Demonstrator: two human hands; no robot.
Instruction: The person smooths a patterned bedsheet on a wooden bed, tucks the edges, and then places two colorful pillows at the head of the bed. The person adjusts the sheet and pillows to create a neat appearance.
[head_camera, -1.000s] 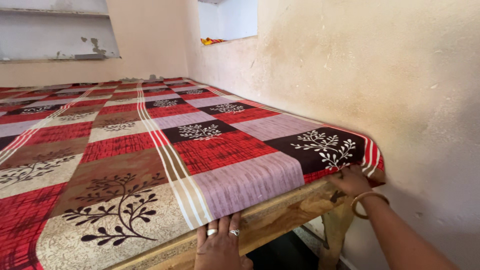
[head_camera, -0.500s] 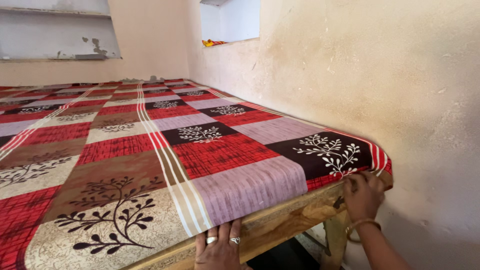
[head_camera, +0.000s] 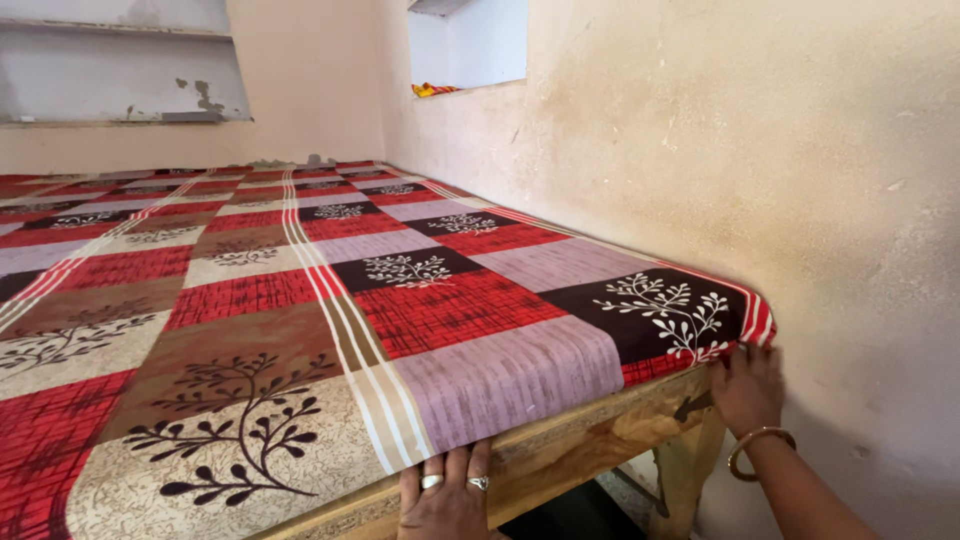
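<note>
A patchwork bedsheet (head_camera: 420, 310) in red, brown, lilac and cream squares with branch prints lies flat over a mattress on a wooden bed frame (head_camera: 590, 440). My left hand (head_camera: 445, 495), with two rings, presses flat against the sheet's near edge and the frame below it, fingers pointing up. My right hand (head_camera: 748, 385), with a gold bangle at the wrist, rests at the sheet's right corner beside the wall, fingers pushing the fabric edge under the mattress corner.
A plastered wall (head_camera: 760, 170) runs close along the bed's right side, with a recessed niche (head_camera: 470, 45) holding a bit of coloured cloth. A shelf (head_camera: 110, 70) is set in the far wall. The bed's wooden leg (head_camera: 685, 470) stands below the corner.
My right hand has shifted along the right corner, from gripping the sheet's corner to lying against it. The left hand stays pressed at the near edge. The view has drifted slightly.
</note>
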